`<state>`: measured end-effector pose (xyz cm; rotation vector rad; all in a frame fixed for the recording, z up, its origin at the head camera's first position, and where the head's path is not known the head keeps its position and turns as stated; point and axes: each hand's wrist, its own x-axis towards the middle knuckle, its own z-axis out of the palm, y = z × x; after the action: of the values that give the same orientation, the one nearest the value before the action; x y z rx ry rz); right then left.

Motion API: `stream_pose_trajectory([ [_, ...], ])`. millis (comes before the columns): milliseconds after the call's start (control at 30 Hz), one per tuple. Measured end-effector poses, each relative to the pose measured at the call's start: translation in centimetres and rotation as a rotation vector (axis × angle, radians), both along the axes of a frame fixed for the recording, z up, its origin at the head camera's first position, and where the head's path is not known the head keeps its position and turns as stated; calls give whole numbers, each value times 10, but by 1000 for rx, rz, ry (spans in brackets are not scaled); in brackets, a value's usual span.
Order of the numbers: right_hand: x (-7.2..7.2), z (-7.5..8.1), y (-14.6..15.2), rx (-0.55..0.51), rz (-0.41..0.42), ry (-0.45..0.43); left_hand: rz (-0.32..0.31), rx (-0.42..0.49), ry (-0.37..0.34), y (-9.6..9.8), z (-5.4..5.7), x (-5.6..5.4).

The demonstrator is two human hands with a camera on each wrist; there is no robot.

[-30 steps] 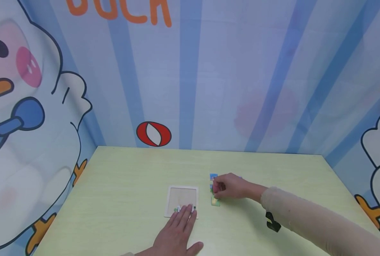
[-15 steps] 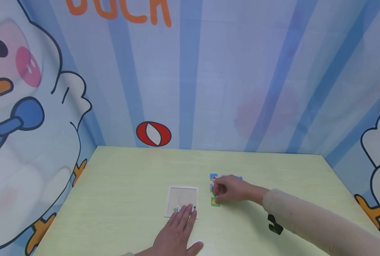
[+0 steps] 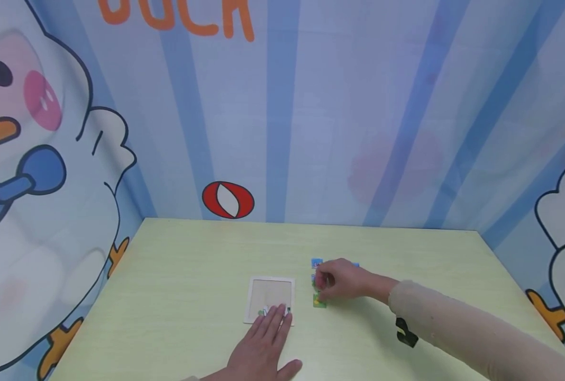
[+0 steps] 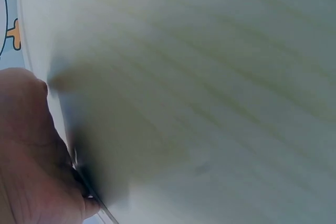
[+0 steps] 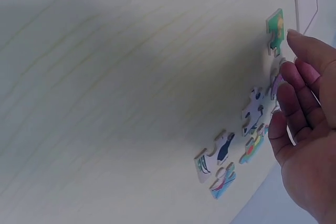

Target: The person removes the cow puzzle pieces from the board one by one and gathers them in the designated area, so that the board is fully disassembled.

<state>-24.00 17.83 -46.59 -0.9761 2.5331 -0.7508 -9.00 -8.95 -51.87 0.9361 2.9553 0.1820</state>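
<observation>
My left hand (image 3: 262,344) lies flat with straight fingers over the near edge of a square puzzle tray (image 3: 249,299). Parts of puzzle pieces show in the tray by the fingertips; the rest there is hidden. To the tray's right, my right hand (image 3: 346,279) hovers low over loose jigsaw pieces, fingers loosely curled. In the right wrist view its thumb tip is right beside a green puzzle piece (image 5: 274,27) on the table, with nothing visible between thumb and fingers. A blue piece (image 3: 316,262) lies beyond the hand.
In the right wrist view, several more pieces lie below the fingers, including a black-and-white one (image 5: 214,157) and a blue one (image 5: 223,182). The pale wooden table (image 3: 192,264) ends at a printed duck backdrop (image 3: 320,132).
The green piece by the right thumb looks darker and flatter than a second ago. My right hand moved slightly right, then back left. My left hand stays still.
</observation>
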Motion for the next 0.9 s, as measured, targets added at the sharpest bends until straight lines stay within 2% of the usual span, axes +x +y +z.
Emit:
stream_pose_trajectory([
  [367,-5,13,-19,28,19,44,12,39,-25,1,8,-1],
  [667,-7,17,-37,7,36,12,-8,68,-63,4,12,2],
  [900,-8,16,-55,-4,69,-12,-24,100,-78,11,10,5],
])
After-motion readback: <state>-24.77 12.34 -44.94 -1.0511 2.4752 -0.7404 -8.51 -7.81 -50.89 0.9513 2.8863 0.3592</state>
